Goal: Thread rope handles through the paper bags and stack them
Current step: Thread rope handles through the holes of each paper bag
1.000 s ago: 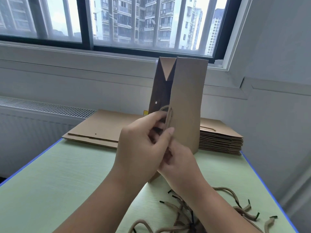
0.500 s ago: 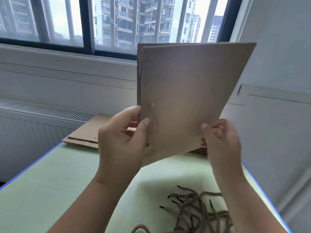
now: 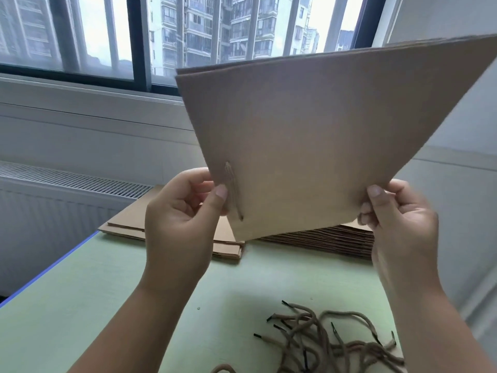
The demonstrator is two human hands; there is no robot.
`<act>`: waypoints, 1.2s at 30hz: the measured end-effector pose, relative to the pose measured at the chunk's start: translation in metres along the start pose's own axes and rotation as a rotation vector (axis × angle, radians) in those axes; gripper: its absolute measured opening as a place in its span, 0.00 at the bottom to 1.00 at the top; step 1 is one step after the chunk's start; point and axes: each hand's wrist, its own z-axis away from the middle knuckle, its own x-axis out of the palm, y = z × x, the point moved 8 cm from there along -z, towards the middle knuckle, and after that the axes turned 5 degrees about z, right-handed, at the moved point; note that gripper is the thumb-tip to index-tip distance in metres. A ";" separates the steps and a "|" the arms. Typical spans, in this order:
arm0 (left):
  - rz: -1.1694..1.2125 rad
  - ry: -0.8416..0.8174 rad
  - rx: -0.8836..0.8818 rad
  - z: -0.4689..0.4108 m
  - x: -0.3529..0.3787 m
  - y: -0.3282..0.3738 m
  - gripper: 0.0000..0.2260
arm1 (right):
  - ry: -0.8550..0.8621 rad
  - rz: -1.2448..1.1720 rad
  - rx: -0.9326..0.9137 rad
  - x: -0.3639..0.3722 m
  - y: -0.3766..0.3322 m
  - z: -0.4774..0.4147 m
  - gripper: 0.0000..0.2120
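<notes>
Furthest left: white radiator grille under the sill, beside the table's blue-trimmed edge.
Window: dark frame along the top; apartment blocks outside.
Table: pale green top, runs across the lower view.
Left stack: low pile of flat brown paper bags at the far side of the table, partly behind the left hand.
Left hand: raised above the table, pinching the near-left corner of the held bag. Thumb lies on the near face, just beside the rope handle; fingers curl behind the paper.
Rope handle: short tan run lying flat against the bag's near face close to its left edge, one end entering a hole low down.
Held bag: brown paper bag, folded flat, in the air between both hands, clear of the table. Tilted, the far edge rising toward the upper right and running out of view. Layered edges show along the top.
Right stack: taller pile of flat brown bags, directly below the held bag's lower edge, apart from it.
Loose ropes: tangle of tan cords with black tips on the near-right table.
Right hand: pinching the bag's near-right corner, thumb on the near face, fingers curled behind. Slightly blurred.
Far right: plain white wall.
</notes>
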 end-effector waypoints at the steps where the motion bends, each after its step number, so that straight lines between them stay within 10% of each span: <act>1: 0.004 -0.009 -0.001 0.000 0.000 0.001 0.07 | -0.019 -0.039 -0.008 0.002 -0.004 -0.001 0.11; 9: 0.148 -0.172 -0.088 -0.006 0.006 0.004 0.15 | -0.043 0.091 0.192 -0.006 -0.004 -0.012 0.14; 21: -0.364 -0.377 -0.119 -0.012 0.004 -0.028 0.25 | -0.117 -0.152 0.141 0.008 -0.002 -0.005 0.18; 36: -0.265 -0.218 -0.050 -0.008 0.002 -0.015 0.13 | 0.022 -0.065 -0.028 0.015 -0.005 0.008 0.22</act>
